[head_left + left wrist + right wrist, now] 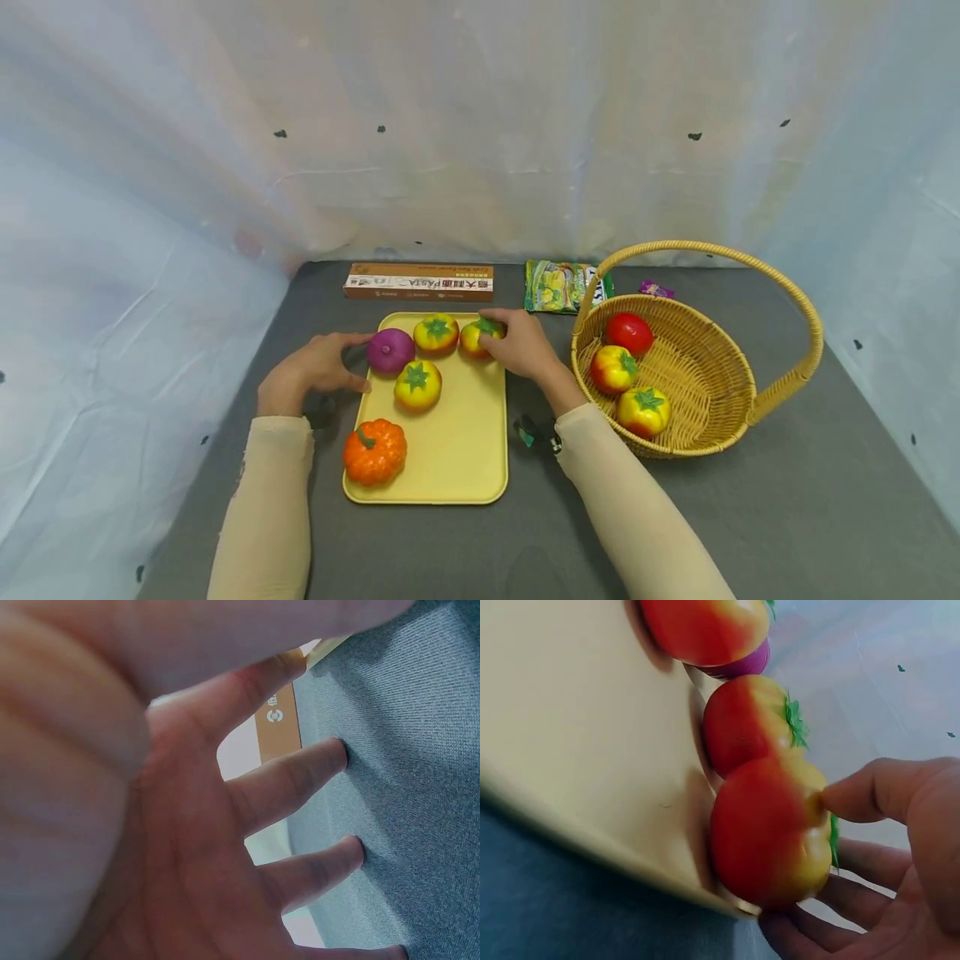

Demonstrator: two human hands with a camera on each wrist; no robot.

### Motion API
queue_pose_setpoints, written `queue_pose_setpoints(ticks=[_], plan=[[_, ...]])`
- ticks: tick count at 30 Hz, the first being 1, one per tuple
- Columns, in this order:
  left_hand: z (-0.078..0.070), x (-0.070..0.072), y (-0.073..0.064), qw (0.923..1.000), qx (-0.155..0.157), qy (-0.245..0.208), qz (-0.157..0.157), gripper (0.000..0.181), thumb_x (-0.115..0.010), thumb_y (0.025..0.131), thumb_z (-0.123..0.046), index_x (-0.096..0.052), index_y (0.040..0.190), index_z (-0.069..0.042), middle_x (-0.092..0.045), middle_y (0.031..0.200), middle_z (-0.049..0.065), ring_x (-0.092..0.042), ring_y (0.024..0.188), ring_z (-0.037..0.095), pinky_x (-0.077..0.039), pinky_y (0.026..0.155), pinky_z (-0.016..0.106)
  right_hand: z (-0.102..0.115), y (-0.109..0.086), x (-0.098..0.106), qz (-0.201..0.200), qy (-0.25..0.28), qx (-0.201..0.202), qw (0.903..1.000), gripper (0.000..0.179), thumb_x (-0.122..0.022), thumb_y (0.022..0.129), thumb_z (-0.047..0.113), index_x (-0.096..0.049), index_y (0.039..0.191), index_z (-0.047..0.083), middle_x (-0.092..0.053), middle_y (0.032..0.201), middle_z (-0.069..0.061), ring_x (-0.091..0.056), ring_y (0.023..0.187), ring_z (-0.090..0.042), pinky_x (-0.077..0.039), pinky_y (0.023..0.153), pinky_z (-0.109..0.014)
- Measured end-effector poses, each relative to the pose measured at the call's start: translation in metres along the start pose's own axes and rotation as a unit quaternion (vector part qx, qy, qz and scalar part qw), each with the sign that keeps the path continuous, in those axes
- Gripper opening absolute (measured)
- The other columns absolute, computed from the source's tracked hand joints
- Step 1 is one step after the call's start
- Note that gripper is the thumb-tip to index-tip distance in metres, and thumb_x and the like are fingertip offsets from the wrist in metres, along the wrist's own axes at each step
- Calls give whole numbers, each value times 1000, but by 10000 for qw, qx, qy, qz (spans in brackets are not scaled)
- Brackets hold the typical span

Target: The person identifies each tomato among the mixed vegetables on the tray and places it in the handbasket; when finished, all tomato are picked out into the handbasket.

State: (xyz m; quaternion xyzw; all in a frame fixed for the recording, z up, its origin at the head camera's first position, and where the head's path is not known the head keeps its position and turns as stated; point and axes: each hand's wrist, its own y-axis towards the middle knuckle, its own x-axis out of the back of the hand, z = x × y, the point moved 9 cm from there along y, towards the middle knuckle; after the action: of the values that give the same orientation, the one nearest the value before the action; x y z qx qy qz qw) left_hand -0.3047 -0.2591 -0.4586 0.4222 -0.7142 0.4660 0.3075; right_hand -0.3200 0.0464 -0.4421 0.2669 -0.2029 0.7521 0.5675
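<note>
At the far right corner of the yellow tray (pixel 465 450), my right hand (pixel 521 342) pinches a red-and-yellow tomato (pixel 769 832) with a green leafy top, thumb on one side and fingers on the other. Another tomato (pixel 436 333) sits right beside it. A third tomato (pixel 417 386) lies nearer the tray's middle. My left hand (pixel 321 364) is at the tray's left edge, thumb and index finger spread around the side of a purple onion (pixel 391 351). In the left wrist view its other fingers (pixel 300 780) are spread, fingertips at the grey tabletop. An orange pumpkin (pixel 375 452) occupies the near left corner.
Right of the tray stands a wicker basket (pixel 723 367) with a tall handle, holding two tomatoes (pixel 643 412) and a red fruit (pixel 629 333). Behind lie a pasta box (pixel 418 282), a green snack bag (pixel 562 286) and a small purple packet (pixel 657 288).
</note>
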Motion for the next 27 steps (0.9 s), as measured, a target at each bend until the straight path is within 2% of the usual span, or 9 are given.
queue_pose_setpoints(ticks=[2,4,7,10,14,17,21,24,27], plan=[[0,1,0,10000,-2,21,-10,97,-94,86,-38,-46,168,-19,-43,169,30,-38,151,59,-37,116,84,-2,-5,1,-21,-1,18,10000,54,-70,102,24,-65,154,15,-74,102,-7,-63,84,-21,-53,75,-38],[0,1,0,10000,7,28,-10,97,-94,86,-38,-46,168,-19,-43,169,29,-39,151,59,-37,116,83,-2,-9,1,-41,8,81,10000,54,-73,101,24,-65,153,13,-76,129,-10,-72,108,-25,-60,91,-43],[0,2,1,10000,45,10,19,97,-94,87,-39,-46,168,-19,-42,170,29,-38,152,59,-36,117,83,0,-15,1,-54,74,230,9997,53,-75,103,22,-65,153,10,-75,140,-13,-74,124,-32,-62,104,-48],[0,2,1,10000,68,11,33,98,-93,87,-40,-45,169,-18,-41,170,30,-37,152,59,-36,117,83,6,-20,1,-55,-85,493,9987,52,-76,102,21,-66,152,8,-73,144,-12,-73,127,-33,-61,107,-49],[0,4,0,10000,11,22,18,97,-93,87,-39,-45,168,-17,-41,170,31,-38,152,60,-36,117,83,11,-26,-5,210,-431,791,9957,55,-80,100,22,-66,152,13,-72,143,-10,-73,119,-28,-61,99,-46],[0,3,1,10000,-39,18,16,96,-93,87,-39,-46,168,-17,-41,169,31,-37,152,60,-36,117,83,10,-28,-12,362,-386,914,9944,57,-83,99,22,-65,153,14,-70,144,-7,-72,115,-24,-62,96,-41],[0,1,2,10000,-30,-4,15,96,-94,87,-39,-46,168,-17,-42,169,31,-38,152,60,-36,117,83,9,-32,-14,271,-269,948,9948,56,-85,97,24,-68,150,16,-70,144,-6,-73,118,-22,-63,97,-39],[0,0,2,10000,-12,-6,21,97,-94,86,-39,-46,168,-17,-42,169,31,-38,152,59,-36,117,83,15,-41,-9,238,-202,975,9947,54,-87,96,26,-70,146,16,-71,140,-6,-74,119,-23,-64,100,-40],[0,-1,3,10000,-4,12,19,97,-94,86,-40,-46,168,-17,-42,169,31,-38,152,60,-36,117,83,27,-56,3,284,90,1073,9938,53,-88,95,25,-71,144,13,-71,139,-7,-74,122,-26,-63,106,-44]])
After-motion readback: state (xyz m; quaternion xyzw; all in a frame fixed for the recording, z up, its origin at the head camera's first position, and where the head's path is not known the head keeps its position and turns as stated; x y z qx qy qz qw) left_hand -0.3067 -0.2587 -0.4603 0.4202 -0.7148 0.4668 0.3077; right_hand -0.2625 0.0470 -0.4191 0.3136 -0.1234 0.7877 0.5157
